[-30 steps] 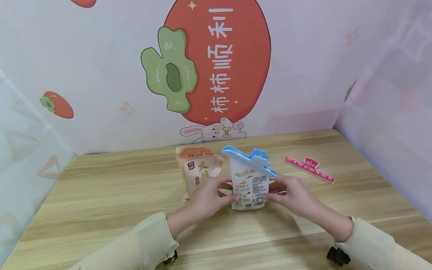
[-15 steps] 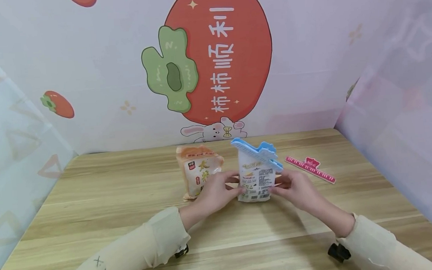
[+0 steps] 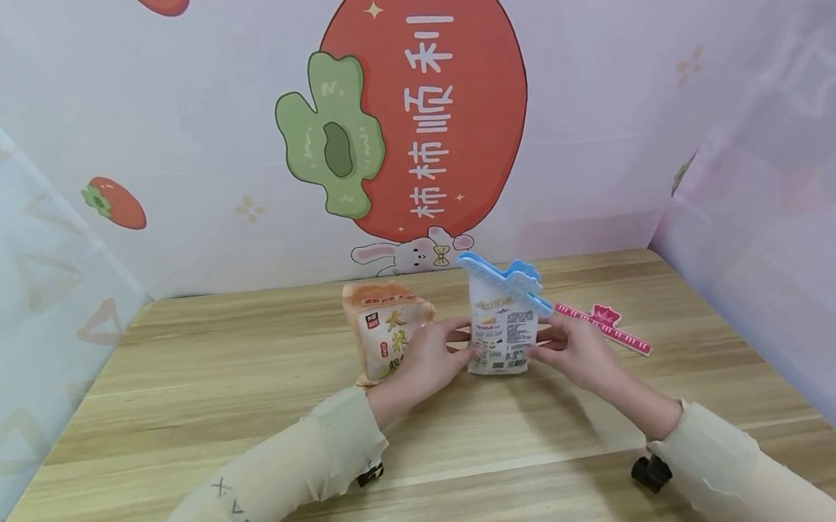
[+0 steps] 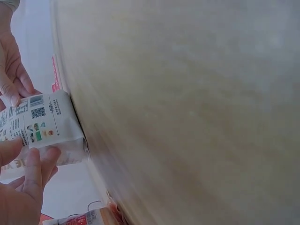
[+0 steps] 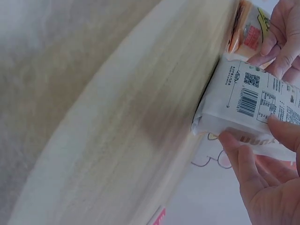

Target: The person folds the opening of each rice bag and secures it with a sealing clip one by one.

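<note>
A white printed snack bag stands upright between my two hands, its base right at the tabletop. A blue sealing clip runs slantwise across its top, higher at the left end. My left hand holds the bag's left side, thumb in front and fingers round the side. From the right, my right hand grips the opposite side the same way. In the right wrist view the bag's barcode face shows between both hands. An orange-and-white snack bag stands just behind my left hand, which hides its lower right part.
A pink sealing clip lies on the wooden table beyond my right hand, its left end near the blue clip. A printed cloth backdrop rises at the table's back edge, with cloth sides left and right.
Both hands have moved the white bag, with its blue clip, rightward and away from me, nearer to the pink clip. The orange-and-white bag and pink clip have stayed put.
</note>
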